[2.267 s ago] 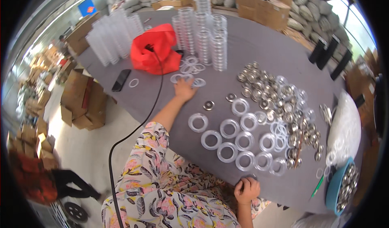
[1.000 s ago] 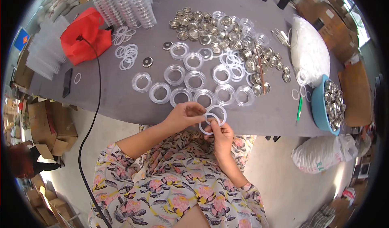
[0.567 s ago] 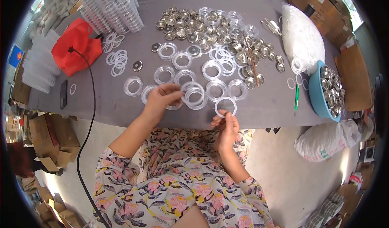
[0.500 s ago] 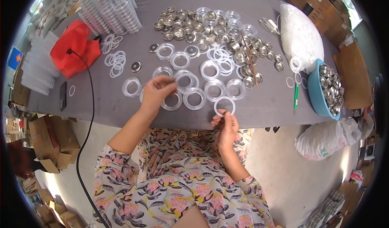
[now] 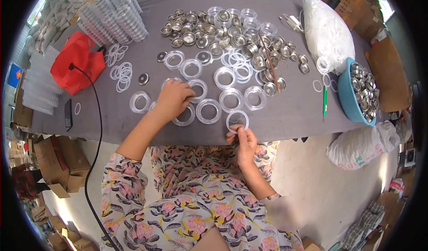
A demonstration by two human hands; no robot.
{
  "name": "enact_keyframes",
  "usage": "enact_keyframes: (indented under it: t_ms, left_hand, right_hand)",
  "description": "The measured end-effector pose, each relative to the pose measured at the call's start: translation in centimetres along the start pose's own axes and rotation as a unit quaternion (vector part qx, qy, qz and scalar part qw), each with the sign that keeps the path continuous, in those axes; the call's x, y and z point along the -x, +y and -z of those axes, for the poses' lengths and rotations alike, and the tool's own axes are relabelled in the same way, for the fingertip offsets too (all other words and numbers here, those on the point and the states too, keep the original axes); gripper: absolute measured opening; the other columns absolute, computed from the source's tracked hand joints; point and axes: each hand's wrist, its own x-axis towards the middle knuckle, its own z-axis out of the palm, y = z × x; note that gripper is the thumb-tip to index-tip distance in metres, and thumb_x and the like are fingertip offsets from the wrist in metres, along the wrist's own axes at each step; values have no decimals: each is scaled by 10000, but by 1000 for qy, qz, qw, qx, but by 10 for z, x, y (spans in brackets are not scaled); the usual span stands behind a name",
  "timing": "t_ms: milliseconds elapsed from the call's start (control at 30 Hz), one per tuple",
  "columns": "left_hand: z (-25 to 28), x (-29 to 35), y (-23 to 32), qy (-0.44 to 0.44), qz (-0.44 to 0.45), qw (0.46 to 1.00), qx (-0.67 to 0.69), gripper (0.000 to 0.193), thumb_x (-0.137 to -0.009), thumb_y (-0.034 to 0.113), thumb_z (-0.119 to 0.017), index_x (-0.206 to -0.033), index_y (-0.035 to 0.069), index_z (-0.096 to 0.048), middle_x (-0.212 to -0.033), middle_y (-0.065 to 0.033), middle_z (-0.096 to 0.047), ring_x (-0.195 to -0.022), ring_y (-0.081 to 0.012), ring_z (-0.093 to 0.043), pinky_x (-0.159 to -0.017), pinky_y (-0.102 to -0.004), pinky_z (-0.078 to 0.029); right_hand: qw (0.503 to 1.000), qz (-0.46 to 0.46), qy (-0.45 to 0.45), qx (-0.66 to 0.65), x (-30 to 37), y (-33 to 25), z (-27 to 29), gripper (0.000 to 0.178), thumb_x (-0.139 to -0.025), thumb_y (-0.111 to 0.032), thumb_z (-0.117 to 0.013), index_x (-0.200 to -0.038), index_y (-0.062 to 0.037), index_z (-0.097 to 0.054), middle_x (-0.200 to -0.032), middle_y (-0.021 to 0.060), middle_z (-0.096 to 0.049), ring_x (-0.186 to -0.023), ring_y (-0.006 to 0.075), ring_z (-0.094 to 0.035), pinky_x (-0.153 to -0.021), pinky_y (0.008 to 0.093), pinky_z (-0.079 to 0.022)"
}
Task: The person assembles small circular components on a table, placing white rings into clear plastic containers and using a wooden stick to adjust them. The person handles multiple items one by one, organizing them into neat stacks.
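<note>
My left hand [image 5: 174, 100] reaches over the group of clear plastic rings, palm down and fingers curled. Its fingertips pinch at the left rim of a round clear plastic ring [image 5: 204, 90]; they partly hide the contact. In my right hand [image 5: 244, 144], at the table's front edge, a thin white translucent ring [image 5: 237, 112] stands up between thumb and fingers. Close by lie more thick clear rings, such as one in front [image 5: 208, 111] and one to the right [image 5: 255, 98]. Part of another ring [image 5: 183, 122] shows under my left hand.
Silver metal cups [image 5: 189, 37] are heaped at the back, with a brown stick [image 5: 269, 61] across them. Thin white rings [image 5: 121, 76] lie left. A blue basin [image 5: 348, 97] of metal cups, a white bag [image 5: 330, 37] and a green pen [image 5: 325, 103] are right. Clear stacks [image 5: 113, 19] stand back left.
My left hand has turned more palm down and closed its fingers at a ring's rim. My right hand keeps the thin ring, a little lower. The whole view has shifted slightly.
</note>
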Motion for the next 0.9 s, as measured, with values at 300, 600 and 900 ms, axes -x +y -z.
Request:
enact_keyframes:
  t_ms: [300, 600, 900]
  left_hand:
    - [11, -11, 24, -45, 61, 981, 177, 148, -753, 77, -621, -898, 92, -649, -844, -17, -591, -799, -174, -542, -697, -282, -401]
    - [6, -1, 53, -123, 205, 763, 601, 140, -777, 74, -670, -902, 13, -655, -799, -7, -632, -706, -65, -563, -631, -196, -436]
    - [25, 15, -28, 158, 391, 730, 537, 159, -749, 77, -685, -897, 21, -665, -714, -7, -627, -539, -53, -520, -494, -170, -381]
  right_hand:
    - [999, -12, -34, -37, -1, -4, 6, 331, -948, -267, -429, -936, 26, -584, -742, 97, -606, -616, 140, -559, -587, 254, -457]
    - [984, -64, -145, -77, 0, -20, -9, 301, -951, -229, -427, -1039, 18, -576, -801, 82, -609, -650, 112, -567, -614, 226, -460]
    - [968, 118, -56, 216, -2, 6, 6, 159, -849, -24, -519, -979, 0, -607, -736, 70, -604, -609, 116, -567, -545, 230, -439]
